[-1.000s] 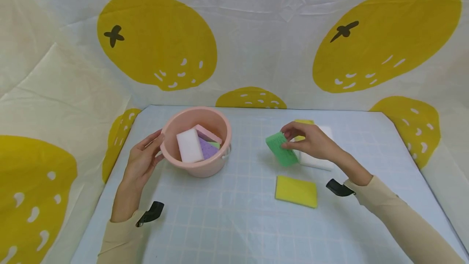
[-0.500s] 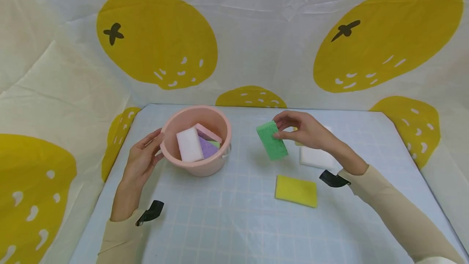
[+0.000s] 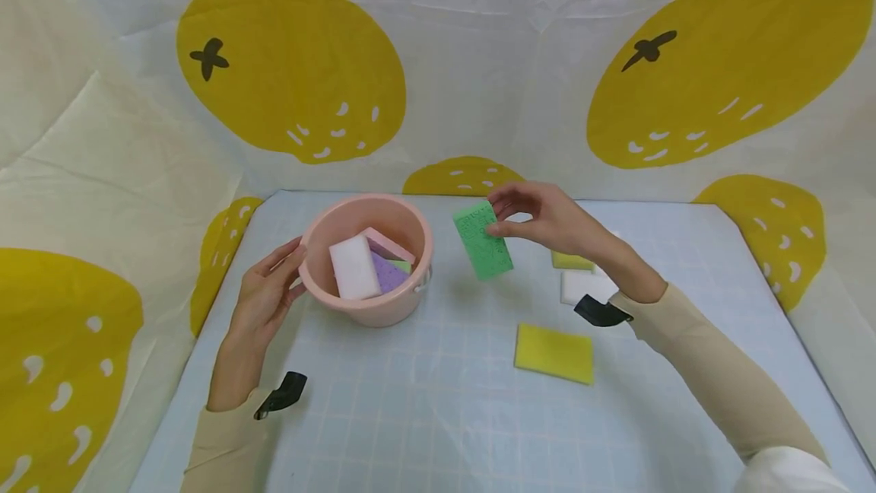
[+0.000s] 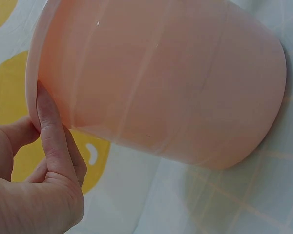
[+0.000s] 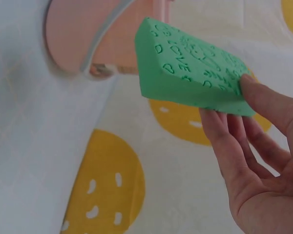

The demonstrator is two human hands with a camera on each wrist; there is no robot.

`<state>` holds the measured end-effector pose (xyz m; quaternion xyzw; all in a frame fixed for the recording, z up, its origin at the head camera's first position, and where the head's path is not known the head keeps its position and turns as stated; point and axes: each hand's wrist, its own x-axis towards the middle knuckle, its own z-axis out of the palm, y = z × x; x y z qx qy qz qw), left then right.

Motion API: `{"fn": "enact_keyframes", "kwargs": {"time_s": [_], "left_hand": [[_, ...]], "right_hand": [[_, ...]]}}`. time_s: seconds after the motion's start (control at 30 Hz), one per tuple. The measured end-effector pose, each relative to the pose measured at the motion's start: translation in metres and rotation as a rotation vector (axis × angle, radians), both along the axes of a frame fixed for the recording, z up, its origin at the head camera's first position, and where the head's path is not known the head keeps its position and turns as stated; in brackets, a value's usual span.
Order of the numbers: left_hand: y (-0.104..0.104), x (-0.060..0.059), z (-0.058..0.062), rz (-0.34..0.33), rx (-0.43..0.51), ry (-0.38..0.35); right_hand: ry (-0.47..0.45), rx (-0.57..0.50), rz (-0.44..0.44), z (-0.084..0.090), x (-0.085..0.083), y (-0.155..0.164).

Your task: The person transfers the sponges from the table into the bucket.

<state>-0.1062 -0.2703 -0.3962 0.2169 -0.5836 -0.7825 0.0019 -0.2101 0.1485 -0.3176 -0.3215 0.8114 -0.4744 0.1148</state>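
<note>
My right hand [image 3: 547, 221] pinches a green sponge [image 3: 483, 240] by its upper edge, above the table and right of the pink bucket [image 3: 387, 313]. In the right wrist view the sponge [image 5: 195, 68] shows an embossed pattern, with the thumb on its top face and the fingers beneath. My left hand [image 3: 265, 294] holds the bucket's left rim; in the left wrist view thumb and fingers pinch that rim [image 4: 33, 73]. Inside the bucket lie a white sponge [image 3: 355, 268], a purple sponge [image 3: 387, 274], a pink sponge [image 3: 388, 245] and a bit of light green.
A yellow sponge [image 3: 553, 354] lies flat on the table [image 3: 424, 417] at front right. Behind it, partly hidden by my right arm, are a white sponge [image 3: 582, 286] and another yellow piece [image 3: 571, 261]. The bucket's handle [image 3: 423, 280] hangs on its right side.
My right hand has carried the green sponge left and up, away from the white and yellow sponges and closer to the bucket. My left hand stays on the rim.
</note>
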Motion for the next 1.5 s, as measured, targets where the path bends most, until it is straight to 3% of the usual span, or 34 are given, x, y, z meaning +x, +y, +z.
{"fn": "enact_keyframes", "kwargs": {"time_s": [0.37,0.67,1.0,1.17,1.5], "left_hand": [[-0.001,-0.001,0.001,-0.002,-0.010,0.012],[-0.001,-0.002,0.000,0.001,0.005,0.022],[-0.001,-0.001,0.000,0.007,0.006,0.005],[0.000,-0.001,0.000,0.003,0.018,-0.001],[-0.002,-0.001,0.000,0.002,0.023,0.005]], "right_hand": [[0.023,-0.095,0.026,0.015,-0.012,-0.030],[-0.019,-0.154,0.065,0.018,-0.020,-0.058],[-0.045,-0.230,0.116,0.005,-0.029,-0.093],[-0.018,-0.219,0.124,-0.003,-0.035,-0.108],[0.144,-0.110,0.172,-0.020,-0.044,-0.133]]}}
